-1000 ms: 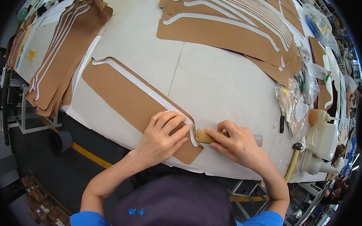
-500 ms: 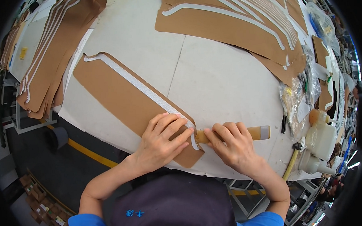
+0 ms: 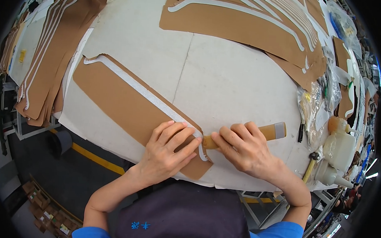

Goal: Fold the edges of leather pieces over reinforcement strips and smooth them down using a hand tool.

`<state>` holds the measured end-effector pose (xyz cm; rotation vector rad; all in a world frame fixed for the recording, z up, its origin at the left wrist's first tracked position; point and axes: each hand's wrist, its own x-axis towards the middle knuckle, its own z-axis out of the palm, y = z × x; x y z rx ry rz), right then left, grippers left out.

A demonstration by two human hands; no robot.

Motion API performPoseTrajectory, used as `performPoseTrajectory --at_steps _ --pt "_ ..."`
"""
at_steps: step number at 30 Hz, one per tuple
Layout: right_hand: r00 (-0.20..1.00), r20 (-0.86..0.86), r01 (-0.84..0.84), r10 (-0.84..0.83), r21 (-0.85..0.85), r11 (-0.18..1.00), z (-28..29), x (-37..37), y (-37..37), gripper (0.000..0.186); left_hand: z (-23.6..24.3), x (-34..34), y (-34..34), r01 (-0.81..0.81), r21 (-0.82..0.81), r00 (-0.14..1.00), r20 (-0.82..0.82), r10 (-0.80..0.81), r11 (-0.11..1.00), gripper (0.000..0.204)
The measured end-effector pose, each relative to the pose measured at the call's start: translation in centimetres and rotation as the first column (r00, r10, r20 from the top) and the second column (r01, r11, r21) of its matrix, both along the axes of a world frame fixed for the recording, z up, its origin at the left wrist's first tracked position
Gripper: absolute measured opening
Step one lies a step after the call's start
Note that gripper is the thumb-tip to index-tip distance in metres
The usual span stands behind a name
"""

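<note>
A long brown leather-like panel (image 3: 111,90) lies slantwise on the white worktable, with a white strip (image 3: 134,86) along its far edge that hooks at both ends. My left hand (image 3: 165,150) rests on the panel's near right end, fingers bent and apart, pressing beside the strip. Just to its right, my right hand (image 3: 244,147) is closed round a flat tan stick (image 3: 268,131) with a grey band near its right end. The stick's left end meets the panel's edge by the strip's hook; whether it is above or under the edge I cannot tell.
Brown panels with white strips (image 3: 232,29) lie at the far right, and more are stacked (image 3: 53,49) at the left. Right of my hand are plastic bags (image 3: 313,107), a hammer (image 3: 311,167) and a whitish plastic bottle (image 3: 339,144). The table's near edge (image 3: 100,143) runs close by.
My right hand and the stick have shifted slightly left against the panel's edge. My left hand keeps its place on the panel. The whole view has shifted a little.
</note>
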<state>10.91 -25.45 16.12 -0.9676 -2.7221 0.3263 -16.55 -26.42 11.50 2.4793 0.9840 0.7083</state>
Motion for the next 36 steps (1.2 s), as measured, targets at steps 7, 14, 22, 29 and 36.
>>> performPoseTrajectory --at_steps 7,14,22,29,36 --pt "0.999 -0.042 -0.020 0.020 0.007 1.000 -0.7 0.1 -0.1 0.043 0.0 0.0 -0.6 -0.004 0.001 1.000 -0.014 0.004 1.000 0.046" --pt "0.995 -0.019 -0.096 0.097 0.012 0.995 -0.1 0.0 1.6 0.038 0.1 0.1 -0.7 -0.033 -0.002 0.999 -0.034 0.033 0.999 0.048" --pt "0.983 -0.021 -0.182 0.183 0.031 0.983 0.1 -0.2 3.7 0.030 0.3 0.0 -1.1 -0.062 0.003 0.997 -0.055 0.062 0.998 0.049" --pt "0.964 -0.062 -0.257 0.260 0.052 0.965 -0.5 -0.3 5.2 0.020 0.3 0.2 -1.3 -0.088 0.023 0.993 -0.072 0.089 0.996 0.049" --pt "0.940 -0.078 -0.327 0.332 0.071 0.942 -0.7 -0.6 6.5 0.018 0.0 0.1 -1.7 -0.116 0.038 0.989 -0.091 0.119 0.993 0.050"
